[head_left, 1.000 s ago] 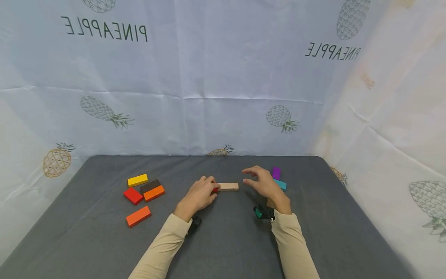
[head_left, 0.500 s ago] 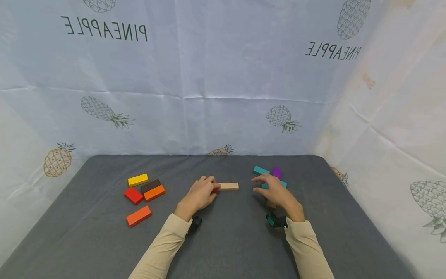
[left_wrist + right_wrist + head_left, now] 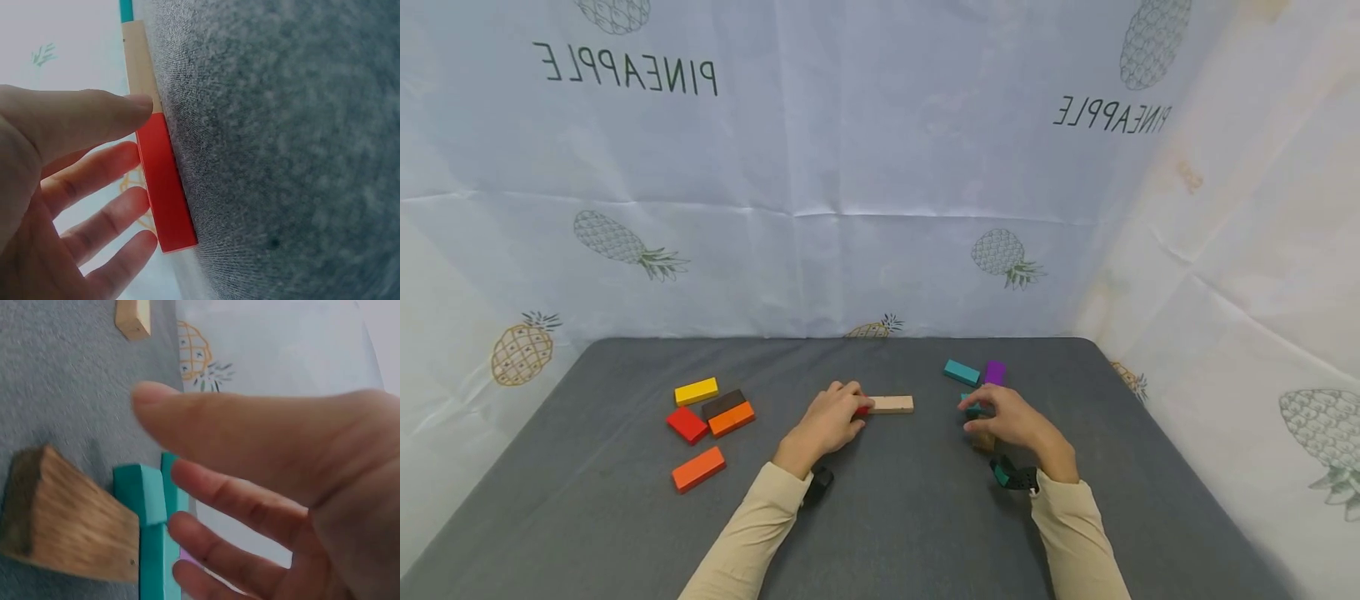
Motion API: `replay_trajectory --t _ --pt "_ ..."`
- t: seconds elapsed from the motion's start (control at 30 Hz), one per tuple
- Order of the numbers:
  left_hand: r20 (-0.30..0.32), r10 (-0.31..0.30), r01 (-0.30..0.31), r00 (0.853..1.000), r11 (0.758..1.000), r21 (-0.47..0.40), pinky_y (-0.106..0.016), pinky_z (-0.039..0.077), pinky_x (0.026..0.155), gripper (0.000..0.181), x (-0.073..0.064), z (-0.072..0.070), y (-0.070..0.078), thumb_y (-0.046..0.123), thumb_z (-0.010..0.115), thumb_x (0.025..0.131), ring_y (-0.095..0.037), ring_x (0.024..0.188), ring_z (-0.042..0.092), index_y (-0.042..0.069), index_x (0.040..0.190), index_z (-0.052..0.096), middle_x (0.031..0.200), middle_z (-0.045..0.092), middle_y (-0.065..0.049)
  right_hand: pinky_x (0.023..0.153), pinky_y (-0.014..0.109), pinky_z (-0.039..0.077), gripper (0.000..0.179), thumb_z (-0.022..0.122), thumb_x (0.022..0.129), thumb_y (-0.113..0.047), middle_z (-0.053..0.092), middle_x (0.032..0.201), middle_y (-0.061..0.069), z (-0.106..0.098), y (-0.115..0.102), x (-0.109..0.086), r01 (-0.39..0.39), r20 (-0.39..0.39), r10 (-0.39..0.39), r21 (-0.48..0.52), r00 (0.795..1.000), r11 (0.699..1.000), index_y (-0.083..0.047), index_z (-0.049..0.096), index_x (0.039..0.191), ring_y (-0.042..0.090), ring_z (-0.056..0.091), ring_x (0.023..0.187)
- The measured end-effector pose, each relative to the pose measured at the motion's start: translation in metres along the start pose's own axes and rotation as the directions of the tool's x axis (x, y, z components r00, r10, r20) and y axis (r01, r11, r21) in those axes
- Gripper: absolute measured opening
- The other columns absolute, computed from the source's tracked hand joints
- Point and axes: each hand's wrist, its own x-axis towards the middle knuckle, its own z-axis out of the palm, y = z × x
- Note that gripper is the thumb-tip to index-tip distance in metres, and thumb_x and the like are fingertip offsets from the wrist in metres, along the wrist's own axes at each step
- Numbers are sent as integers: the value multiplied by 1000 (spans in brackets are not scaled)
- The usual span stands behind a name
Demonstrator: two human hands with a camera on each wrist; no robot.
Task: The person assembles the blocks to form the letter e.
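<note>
My left hand [image 3: 829, 421] pinches a red block [image 3: 165, 187], its thumb lying at the seam where that block meets a plain wooden block [image 3: 891, 405]. The two blocks form a row end to end. In the left wrist view the other fingertips touch the red block's side. My right hand [image 3: 1018, 423] hovers with thumb and fingers spread, holding nothing. Beneath it are a brown wooden block [image 3: 84, 519] and a teal block [image 3: 150, 494], both partly hidden from the head view. Behind them lies another teal block [image 3: 962, 372] beside a purple block [image 3: 995, 372].
At the left of the grey table [image 3: 895, 517] lie a yellow block [image 3: 696, 392], a dark brown block [image 3: 723, 405], a red block [image 3: 687, 425] and two orange blocks, one [image 3: 732, 419] behind the other [image 3: 698, 469]. A pineapple-print cloth [image 3: 820, 167] hangs behind.
My right hand has drawn back to the right and towards me, away from the plain wooden block, uncovering the far teal block. The left hand stays on the red block.
</note>
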Motion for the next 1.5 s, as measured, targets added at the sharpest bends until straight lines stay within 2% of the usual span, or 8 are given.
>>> replay_trajectory --t 0.2,0.4,0.63,0.9,1.1,1.27,1.37,1.5 --pt "1 -2 2 1000 1000 -11 -45 45 88 28 0 0 -1 12 71 92 -27 102 52 13 120 71 112 59 -5 101 59 45 37 80 83 -16 65 123 17 -7 2 -8 -77 61 76 28 995 997 -3 70 116 44 54 123" --pt "5 -8 8 1000 1000 -9 -43 45 87 30 -1 0 -2 12 70 92 -26 101 52 13 122 71 113 59 -5 95 57 48 46 87 74 -14 58 126 16 -7 4 -10 -144 132 139 33 981 989 -7 70 117 41 53 118" --pt "3 -2 2 1000 1000 -12 -43 44 87 30 -1 -1 -1 13 70 93 -26 101 52 13 123 70 112 59 -5 84 44 51 41 87 73 -7 55 116 15 -3 8 -7 -139 115 132 55 985 989 -6 71 110 27 55 98" --pt "8 -10 10 1000 1000 -9 -42 44 85 30 -1 -1 -1 14 71 92 -24 98 50 13 122 71 111 59 -4 88 47 54 45 87 71 -4 59 116 16 -1 6 -4 -110 121 104 48 987 993 -1 70 113 34 60 107" --pt "10 -6 6 1000 1000 1 -42 44 86 31 -1 0 -1 15 71 92 -25 99 51 13 122 71 112 59 -5 84 43 54 50 84 79 -15 65 116 18 3 4 0 -105 107 96 81 990 991 5 64 121 30 63 101" --pt "4 -2 2 1000 1000 -1 -43 44 88 29 -1 0 -1 15 71 93 -26 101 52 13 121 71 112 59 -5 90 49 52 50 79 86 -25 65 115 20 4 1 -2 -141 60 141 3 988 990 7 61 120 34 61 107" --pt "4 -2 2 1000 1000 -7 -43 44 87 29 -1 -1 -1 16 70 93 -26 101 52 13 121 71 112 59 -5 81 45 51 54 77 87 -27 61 104 16 5 0 -3 -197 82 198 -16 977 980 9 55 121 27 58 93" --pt "4 -2 2 1000 1000 -1 -42 44 85 29 -3 -2 -1 16 71 93 -25 99 51 13 122 71 113 59 -5 74 37 48 56 76 88 -26 55 94 11 7 0 -3 -222 112 219 16 969 975 10 51 124 20 51 84"
